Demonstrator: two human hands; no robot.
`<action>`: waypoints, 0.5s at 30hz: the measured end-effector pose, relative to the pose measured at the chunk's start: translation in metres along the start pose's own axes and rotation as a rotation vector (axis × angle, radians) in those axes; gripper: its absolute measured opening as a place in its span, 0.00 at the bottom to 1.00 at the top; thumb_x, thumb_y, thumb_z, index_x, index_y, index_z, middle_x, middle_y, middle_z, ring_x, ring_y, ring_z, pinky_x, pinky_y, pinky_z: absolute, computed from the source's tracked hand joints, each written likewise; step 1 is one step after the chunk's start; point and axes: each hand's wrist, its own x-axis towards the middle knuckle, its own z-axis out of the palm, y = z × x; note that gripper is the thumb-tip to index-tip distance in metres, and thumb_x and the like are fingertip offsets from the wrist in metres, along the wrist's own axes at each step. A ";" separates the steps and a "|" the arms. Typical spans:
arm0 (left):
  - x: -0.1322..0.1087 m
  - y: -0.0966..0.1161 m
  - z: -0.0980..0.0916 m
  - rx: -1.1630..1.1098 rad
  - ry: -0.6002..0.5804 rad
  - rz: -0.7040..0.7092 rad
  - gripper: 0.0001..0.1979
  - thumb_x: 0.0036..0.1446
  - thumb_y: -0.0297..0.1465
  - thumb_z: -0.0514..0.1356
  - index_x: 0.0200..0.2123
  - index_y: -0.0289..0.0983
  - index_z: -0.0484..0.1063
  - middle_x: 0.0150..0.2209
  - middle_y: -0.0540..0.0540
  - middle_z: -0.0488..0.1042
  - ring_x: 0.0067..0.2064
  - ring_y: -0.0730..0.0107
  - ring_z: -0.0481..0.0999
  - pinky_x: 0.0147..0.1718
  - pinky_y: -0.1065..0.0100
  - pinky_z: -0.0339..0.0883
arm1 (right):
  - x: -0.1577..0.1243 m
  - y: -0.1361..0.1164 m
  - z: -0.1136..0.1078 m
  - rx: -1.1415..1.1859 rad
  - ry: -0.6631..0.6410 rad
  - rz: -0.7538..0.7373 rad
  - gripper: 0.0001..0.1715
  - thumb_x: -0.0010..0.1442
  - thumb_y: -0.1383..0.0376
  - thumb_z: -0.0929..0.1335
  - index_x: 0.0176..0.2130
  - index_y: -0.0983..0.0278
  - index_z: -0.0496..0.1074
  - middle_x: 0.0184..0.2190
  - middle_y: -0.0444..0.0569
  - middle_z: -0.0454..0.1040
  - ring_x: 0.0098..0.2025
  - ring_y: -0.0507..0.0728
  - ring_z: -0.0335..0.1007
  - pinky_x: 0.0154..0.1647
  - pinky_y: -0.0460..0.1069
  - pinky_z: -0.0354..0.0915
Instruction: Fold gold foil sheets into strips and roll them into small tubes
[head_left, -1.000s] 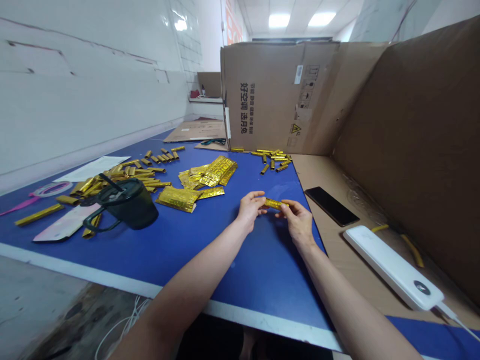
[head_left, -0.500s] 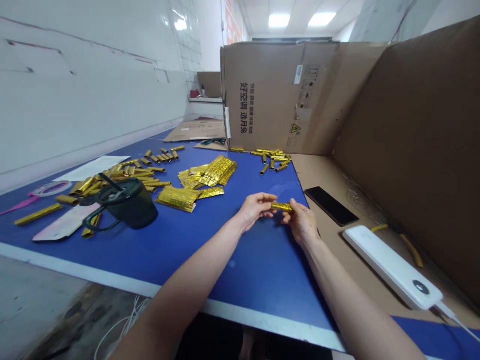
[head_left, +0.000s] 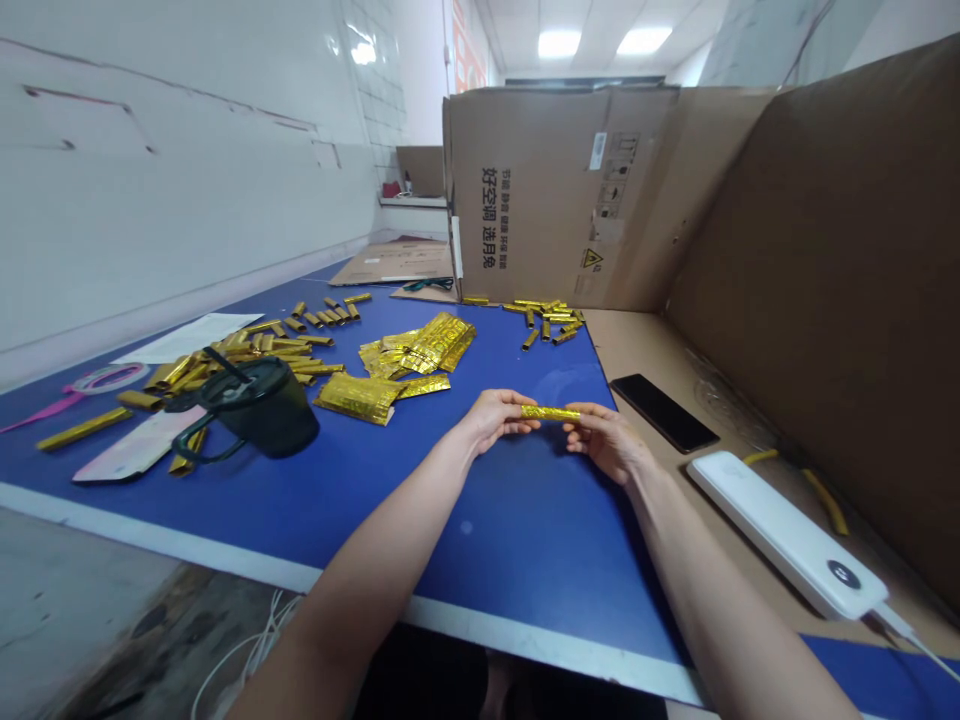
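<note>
A short gold foil tube [head_left: 550,412] is stretched level between both my hands, just above the blue table [head_left: 390,500]. My left hand [head_left: 491,417] pinches its left end with the fingers curled. My right hand [head_left: 611,440] grips the right end the same way. Flat gold foil sheets [head_left: 409,355] lie in stacks ahead and to the left. Finished gold tubes sit in a small heap [head_left: 547,318] at the far edge and in a bigger spread [head_left: 247,350] at the left.
A dark cup with a lid and straw [head_left: 259,405] stands at the left. A black phone [head_left: 664,412] and a white power bank [head_left: 787,535] lie on cardboard at the right. Tall cardboard walls [head_left: 570,190] close the back and right side.
The gold tube between my hands has turned level and looks stretched out longer. Both hands have shifted slightly apart, the right one rolling its palm more upward.
</note>
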 end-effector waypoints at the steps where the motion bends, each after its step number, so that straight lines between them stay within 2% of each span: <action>1: 0.000 0.000 -0.001 0.016 -0.024 -0.019 0.06 0.44 0.17 0.56 0.28 0.29 0.69 0.23 0.43 0.73 0.24 0.72 0.74 0.24 0.75 0.67 | 0.000 0.000 -0.002 -0.039 -0.031 0.021 0.12 0.41 0.69 0.70 0.32 0.68 0.70 0.20 0.48 0.73 0.18 0.51 0.68 0.21 0.47 0.67; 4: -0.001 0.000 -0.003 0.048 -0.081 -0.056 0.06 0.43 0.17 0.56 0.28 0.29 0.69 0.22 0.43 0.73 0.24 0.72 0.74 0.23 0.75 0.67 | 0.002 0.003 -0.008 -0.145 -0.069 0.033 0.12 0.40 0.69 0.71 0.30 0.69 0.71 0.20 0.49 0.74 0.18 0.52 0.68 0.21 0.47 0.67; 10: 0.000 -0.002 -0.005 0.047 -0.113 -0.055 0.07 0.43 0.17 0.55 0.27 0.30 0.69 0.22 0.42 0.73 0.25 0.70 0.74 0.24 0.74 0.67 | 0.006 0.007 -0.006 -0.219 0.041 -0.041 0.09 0.39 0.69 0.71 0.26 0.69 0.71 0.17 0.49 0.73 0.16 0.51 0.68 0.18 0.45 0.66; 15: -0.003 0.002 -0.004 0.006 -0.178 -0.056 0.08 0.48 0.26 0.56 0.35 0.32 0.69 0.29 0.41 0.74 0.29 0.66 0.75 0.25 0.71 0.68 | 0.004 0.005 -0.004 -0.214 0.077 -0.036 0.07 0.39 0.69 0.70 0.25 0.68 0.70 0.15 0.48 0.72 0.14 0.50 0.66 0.15 0.44 0.65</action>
